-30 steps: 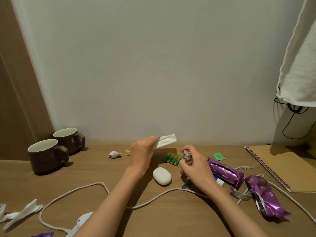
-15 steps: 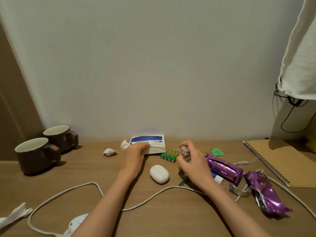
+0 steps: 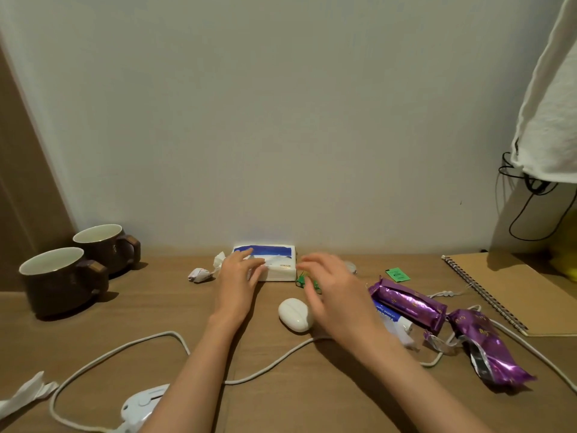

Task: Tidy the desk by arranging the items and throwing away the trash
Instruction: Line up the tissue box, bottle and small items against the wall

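Note:
A blue-and-white tissue pack [image 3: 274, 260] lies flat against the wall. My left hand [image 3: 239, 276] rests on its left front corner with straight fingers. My right hand [image 3: 331, 289] hovers blurred and spread, holding nothing, over the green batteries [image 3: 301, 281], which it mostly hides. A small jar [image 3: 351, 266] peeks out behind that hand. A crumpled paper ball [image 3: 199, 274] lies left of the pack. Two purple wrappers [image 3: 409, 303] [image 3: 487, 348] lie at the right, with a white tube [image 3: 393, 320] between them and my right wrist.
Two brown mugs [image 3: 62, 276] stand at the far left. A white oval case [image 3: 295, 314], a white cable [image 3: 150, 342], a white plug [image 3: 140, 407] and torn tissue [image 3: 25, 395] lie near me. A spiral notebook [image 3: 515, 292] and a green tag [image 3: 397, 274] lie at the right.
My left hand laid the tissue pack flat by the wall and now only rests on it. My right hand let go of the small jar and opened above the batteries.

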`<state>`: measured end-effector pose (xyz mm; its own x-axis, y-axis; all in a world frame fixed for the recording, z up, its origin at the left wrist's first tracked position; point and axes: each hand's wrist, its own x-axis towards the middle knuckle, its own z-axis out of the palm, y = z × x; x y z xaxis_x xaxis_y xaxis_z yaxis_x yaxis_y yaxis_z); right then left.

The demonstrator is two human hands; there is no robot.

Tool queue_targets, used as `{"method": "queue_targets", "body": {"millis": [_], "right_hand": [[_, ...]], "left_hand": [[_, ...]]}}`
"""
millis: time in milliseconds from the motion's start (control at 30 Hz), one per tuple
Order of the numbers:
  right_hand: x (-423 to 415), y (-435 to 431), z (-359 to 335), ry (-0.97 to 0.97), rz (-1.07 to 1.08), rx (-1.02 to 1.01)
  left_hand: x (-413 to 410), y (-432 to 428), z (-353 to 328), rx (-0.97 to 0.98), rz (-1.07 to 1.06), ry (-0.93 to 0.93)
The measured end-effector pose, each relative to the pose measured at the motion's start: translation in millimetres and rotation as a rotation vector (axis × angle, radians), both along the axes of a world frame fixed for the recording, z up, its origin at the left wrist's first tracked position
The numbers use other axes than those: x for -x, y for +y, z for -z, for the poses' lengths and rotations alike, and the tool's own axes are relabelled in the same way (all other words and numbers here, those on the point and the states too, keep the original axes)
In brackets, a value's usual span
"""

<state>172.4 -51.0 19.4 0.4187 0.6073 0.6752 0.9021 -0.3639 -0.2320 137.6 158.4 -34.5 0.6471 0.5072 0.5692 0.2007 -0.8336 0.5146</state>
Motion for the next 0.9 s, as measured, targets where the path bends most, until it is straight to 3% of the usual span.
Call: {"method": "queue_targets", "body": {"millis": [133, 267, 367, 467, 567, 700, 900], "right_hand": [[23, 25, 3, 0.293, 0.054, 0.319], [10, 42, 9, 0.434, 0.233, 0.620], [-8, 52, 11, 0.503, 0.282, 0.711], [-18, 60, 9, 0.595, 0.284, 0.709], [-24, 65, 8, 0.689, 0.313, 0.582], [-27, 65, 10, 0.599, 0.292, 0.500], [-46, 73, 26, 0.625, 0.280, 0.384]], "left_hand": [[2, 5, 4, 0.055, -0.015, 0.032], [3, 7, 6, 0.099, -0.004, 0.113], [1, 9, 6, 0.106, 0.021, 0.123], [1, 9, 6, 0.110, 0.016, 0.103], [-1, 8, 6, 0.099, 0.008, 0.090], [-3, 6, 7, 0.112, 0.015, 0.075], [-4, 6, 7, 0.099, 0.019, 0.061]]}}
